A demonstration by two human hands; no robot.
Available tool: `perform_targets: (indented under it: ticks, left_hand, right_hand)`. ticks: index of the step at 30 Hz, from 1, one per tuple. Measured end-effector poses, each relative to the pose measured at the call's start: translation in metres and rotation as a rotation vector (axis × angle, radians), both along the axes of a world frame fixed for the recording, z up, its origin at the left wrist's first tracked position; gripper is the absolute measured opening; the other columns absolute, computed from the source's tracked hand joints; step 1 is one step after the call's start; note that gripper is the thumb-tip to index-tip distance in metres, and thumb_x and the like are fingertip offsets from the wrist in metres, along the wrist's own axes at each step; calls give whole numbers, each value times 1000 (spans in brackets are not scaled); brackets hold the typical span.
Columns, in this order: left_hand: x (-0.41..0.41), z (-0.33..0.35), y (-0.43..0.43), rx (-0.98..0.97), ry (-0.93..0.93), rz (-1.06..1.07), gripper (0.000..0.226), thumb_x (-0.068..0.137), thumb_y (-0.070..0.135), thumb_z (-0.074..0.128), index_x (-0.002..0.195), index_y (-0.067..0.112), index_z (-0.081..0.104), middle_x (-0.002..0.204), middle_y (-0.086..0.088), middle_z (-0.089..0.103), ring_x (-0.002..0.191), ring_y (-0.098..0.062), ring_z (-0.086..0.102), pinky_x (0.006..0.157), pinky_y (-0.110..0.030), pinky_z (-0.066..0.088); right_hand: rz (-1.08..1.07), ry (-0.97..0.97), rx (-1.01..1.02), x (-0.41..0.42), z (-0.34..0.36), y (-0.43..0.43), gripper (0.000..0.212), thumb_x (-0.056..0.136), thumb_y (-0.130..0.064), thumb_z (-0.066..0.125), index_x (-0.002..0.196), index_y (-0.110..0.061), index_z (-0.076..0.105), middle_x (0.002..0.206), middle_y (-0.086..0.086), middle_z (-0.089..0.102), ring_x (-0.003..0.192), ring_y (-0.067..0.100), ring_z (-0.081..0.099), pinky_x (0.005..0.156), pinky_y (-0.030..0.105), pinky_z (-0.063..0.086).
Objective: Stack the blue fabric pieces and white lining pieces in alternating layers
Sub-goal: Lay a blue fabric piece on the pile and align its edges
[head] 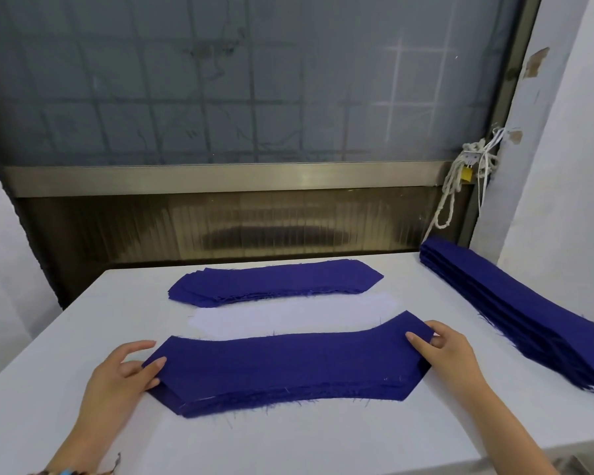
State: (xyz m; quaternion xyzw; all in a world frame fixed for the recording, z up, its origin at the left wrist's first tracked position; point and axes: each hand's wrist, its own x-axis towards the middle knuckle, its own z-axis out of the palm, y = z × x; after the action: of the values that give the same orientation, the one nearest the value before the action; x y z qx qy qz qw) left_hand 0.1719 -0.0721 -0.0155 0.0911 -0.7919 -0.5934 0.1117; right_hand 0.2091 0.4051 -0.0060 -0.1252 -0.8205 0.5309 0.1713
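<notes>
Near blue stack (282, 368) is lying between both hands. Left hand (124, 371) is pinching its top piece at the left end, thumb on top; right hand (450, 351) is pinching the right end. White lining pile (288, 318) is sitting just behind the stack, far blue pile (275, 281) behind that.

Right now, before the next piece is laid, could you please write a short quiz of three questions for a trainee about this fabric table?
1. True or false: the white lining pile lies between the near blue stack and the far blue stack.
2. What does the left hand hold? A) the left end of the near blue stack; B) the white lining pile; C) nothing.
3. Fill in: the long blue stack lies along the ___ edge of the table.

Key: 1 true; 2 A; 3 right.
</notes>
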Motion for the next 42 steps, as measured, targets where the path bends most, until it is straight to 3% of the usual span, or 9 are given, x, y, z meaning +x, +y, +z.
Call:
perform_targets:
  ticks: [3, 5, 9, 13, 19, 25, 30, 34, 42]
  left_hand:
    - [3, 3, 0, 20, 10, 14, 19, 84, 26, 74, 95, 35, 60, 73, -2, 75, 67, -19, 71, 67, -32, 52]
    - [5, 3, -2, 26, 10, 21, 18, 84, 27, 75, 91, 36, 60, 74, -3, 75, 69, -21, 72, 68, -34, 53]
    - [6, 3, -2, -11, 20, 23, 15, 84, 25, 74, 90, 33, 63, 73, -4, 75, 67, -23, 71, 69, -35, 55]
    - [3, 2, 0, -95, 47, 38, 19, 87, 23, 72, 89, 40, 63, 69, 1, 73, 58, -13, 68, 65, -31, 51]
    - [1, 0, 2, -143, 103, 34, 26, 83, 21, 76, 95, 39, 62, 71, 0, 71, 57, -11, 68, 52, -9, 47]
    - [-2, -5, 0, -206, 144, 16, 25, 85, 16, 73, 92, 37, 60, 71, 6, 70, 60, -13, 66, 53, -14, 50]
    - [-8, -9, 0, -222, 154, 41, 25, 84, 17, 74, 90, 35, 58, 69, 1, 68, 65, -18, 66, 50, -8, 46]
    - [-11, -11, 1, -232, 148, 45, 26, 83, 17, 75, 93, 33, 58, 76, -4, 68, 69, -22, 66, 54, -15, 49]
    - [-14, -15, 1, -273, 156, 79, 27, 86, 14, 72, 94, 35, 57, 77, -3, 66, 69, -20, 65, 53, -9, 47]
  right_hand:
    - [68, 25, -136, 6, 4, 1, 10, 89, -27, 66, 98, -24, 63, 76, 3, 74, 70, 15, 71, 55, 15, 50]
    - [89, 24, -175, 9, 6, 2, 11, 90, -27, 65, 100, -25, 62, 80, 3, 75, 72, 15, 71, 55, 13, 49]
    - [72, -1, -56, 6, 2, 1, 11, 90, -23, 66, 101, -23, 62, 73, 3, 74, 71, 17, 70, 61, 23, 51]
    - [5, -50, 145, 0, -4, -2, 11, 87, -25, 69, 96, -27, 62, 70, 14, 68, 71, 30, 65, 69, 41, 52]
    - [-68, -23, 135, -4, -8, 0, 6, 88, -27, 68, 88, -23, 63, 74, 14, 66, 74, 29, 62, 69, 39, 50]
    - [-158, -1, 135, -11, -12, 1, 20, 89, -27, 67, 74, -16, 59, 67, 14, 63, 67, 28, 59, 59, 31, 43]
    - [-201, -20, 149, -15, -14, 2, 19, 88, -27, 67, 74, -16, 60, 65, 10, 63, 66, 24, 60, 56, 27, 42]
    - [-236, -22, 183, -16, -15, 2, 18, 88, -24, 67, 73, -17, 59, 62, 7, 62, 64, 21, 58, 55, 26, 39]
    - [-260, -33, 268, -15, -15, -3, 15, 86, -20, 68, 76, -17, 57, 58, 1, 56, 59, 17, 55, 51, 26, 37]
